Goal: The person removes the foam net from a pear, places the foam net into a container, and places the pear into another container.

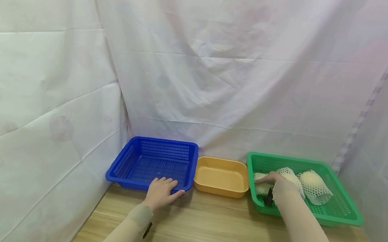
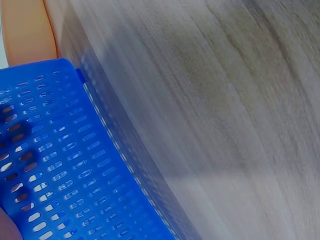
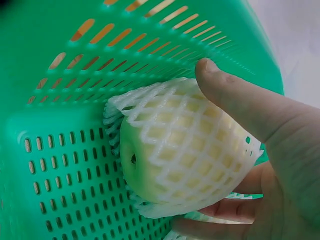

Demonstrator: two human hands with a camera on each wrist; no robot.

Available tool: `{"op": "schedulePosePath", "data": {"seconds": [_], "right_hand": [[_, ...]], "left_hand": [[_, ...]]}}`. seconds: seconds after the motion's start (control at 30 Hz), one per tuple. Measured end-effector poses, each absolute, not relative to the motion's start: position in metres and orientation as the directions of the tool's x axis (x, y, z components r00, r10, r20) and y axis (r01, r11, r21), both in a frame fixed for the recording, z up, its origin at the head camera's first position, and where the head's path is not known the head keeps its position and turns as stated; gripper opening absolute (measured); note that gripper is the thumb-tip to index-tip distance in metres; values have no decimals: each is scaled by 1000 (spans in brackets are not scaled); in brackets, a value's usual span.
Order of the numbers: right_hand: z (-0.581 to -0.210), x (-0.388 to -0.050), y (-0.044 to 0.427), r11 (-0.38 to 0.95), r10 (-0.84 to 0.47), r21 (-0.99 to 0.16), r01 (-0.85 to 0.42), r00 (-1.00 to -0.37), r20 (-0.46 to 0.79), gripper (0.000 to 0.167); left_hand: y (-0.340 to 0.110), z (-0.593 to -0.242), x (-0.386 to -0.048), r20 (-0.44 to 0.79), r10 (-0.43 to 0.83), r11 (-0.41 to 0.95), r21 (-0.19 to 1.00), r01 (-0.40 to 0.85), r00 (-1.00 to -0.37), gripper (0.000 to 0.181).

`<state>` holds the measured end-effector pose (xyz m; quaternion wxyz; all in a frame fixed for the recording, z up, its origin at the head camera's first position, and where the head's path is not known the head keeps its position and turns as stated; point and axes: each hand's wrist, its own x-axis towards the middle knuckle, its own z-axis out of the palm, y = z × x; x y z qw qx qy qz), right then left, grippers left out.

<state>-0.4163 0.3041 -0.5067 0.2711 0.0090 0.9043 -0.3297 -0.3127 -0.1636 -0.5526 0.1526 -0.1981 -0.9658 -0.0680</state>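
My right hand (image 1: 276,179) reaches into the green basket (image 1: 337,220) at the right. In the right wrist view its thumb lies along the top of a pale green fruit (image 3: 185,150) in a white foam net, and its fingers curl beneath, holding the fruit. The fruit lies near the basket's slotted wall, its dimpled end showing. Two more netted fruits, one (image 1: 292,178) partly behind my wrist and one (image 1: 314,187) farther right, sit in the same basket. My left hand (image 1: 160,193) rests on the front rim of a blue basket (image 1: 116,177), its fingers extended and thumb spread.
Between the two baskets stands a shallow orange tray (image 1: 221,177). All three containers are on a wood-grain table (image 1: 212,230), along its back edge. White cloth (image 1: 218,81) hangs behind and at both sides.
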Motion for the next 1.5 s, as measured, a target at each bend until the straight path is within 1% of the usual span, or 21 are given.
{"op": "schedulePosePath", "data": {"seconds": [0.13, 0.23, 0.43, 0.7, 0.9, 1.2, 1.37, 1.43, 1.5], "right_hand": [[-506, -417, 304, 778, -166, -593, 207, -843, -512, 103], [-509, -419, 305, 777, -172, -597, 198, -846, -504, 104], [-512, -421, 308, 779, -187, -606, 162, -862, -471, 99], [-509, -418, 309, 764, -161, -616, 193, -867, -472, 91], [-509, -417, 309, 754, -134, -622, 210, -878, -459, 94], [-502, -404, 312, 714, -98, -654, 252, -888, -449, 98], [-496, -404, 317, 759, -95, -624, 186, -916, -389, 94], [-494, -406, 318, 780, -110, -611, 136, -931, -348, 88], [-493, -408, 320, 781, -110, -612, 121, -939, -326, 84]], "left_hand": [[-163, -552, -313, 319, 364, 911, 74, 406, -875, 59], [-164, -552, -315, 329, 363, 913, 61, 403, -872, 59], [-164, -553, -316, 334, 366, 911, 64, 408, -869, 57], [-162, -555, -313, 339, 368, 908, 71, 413, -866, 57], [-163, -555, -313, 329, 366, 911, 64, 407, -870, 56], [-164, -552, -311, 321, 366, 913, 57, 404, -873, 57], [-163, -551, -310, 323, 366, 912, 61, 405, -873, 58], [-163, -551, -311, 324, 365, 912, 63, 405, -873, 59], [-164, -550, -311, 326, 363, 913, 66, 404, -873, 60]]}}
